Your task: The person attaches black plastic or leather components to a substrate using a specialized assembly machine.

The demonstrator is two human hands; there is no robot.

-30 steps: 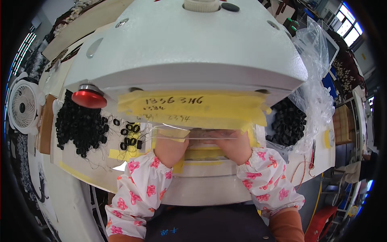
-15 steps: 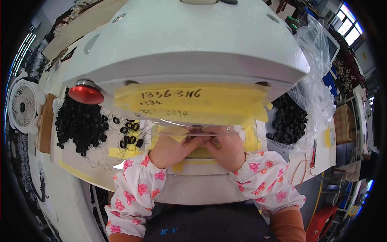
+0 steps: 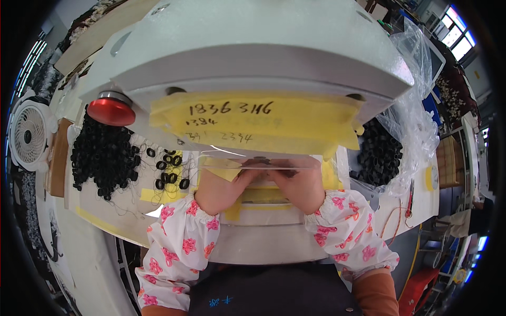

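Both my hands reach under the overhanging head of a white machine (image 3: 253, 47), behind a clear plastic guard (image 3: 263, 160). My left hand (image 3: 224, 184) and my right hand (image 3: 298, 185) meet at the middle, fingers curled, and their tips pinch a small dark part (image 3: 258, 160) that the guard partly blurs. Both forearms wear white sleeves with pink flowers. Yellow tape with handwriting (image 3: 253, 124) covers the machine's front edge just above my hands.
A heap of black rings (image 3: 103, 155) lies left of my hands, with several loose rings (image 3: 169, 171) nearer. Another heap of black rings (image 3: 377, 152) sits on clear plastic bags at the right. A red push button (image 3: 110, 109) and a small white fan (image 3: 29, 134) are at the left.
My hands have drawn closer together under the guard, fingertips now meeting at the middle. The view has tipped so the machine head fills more of the frame.
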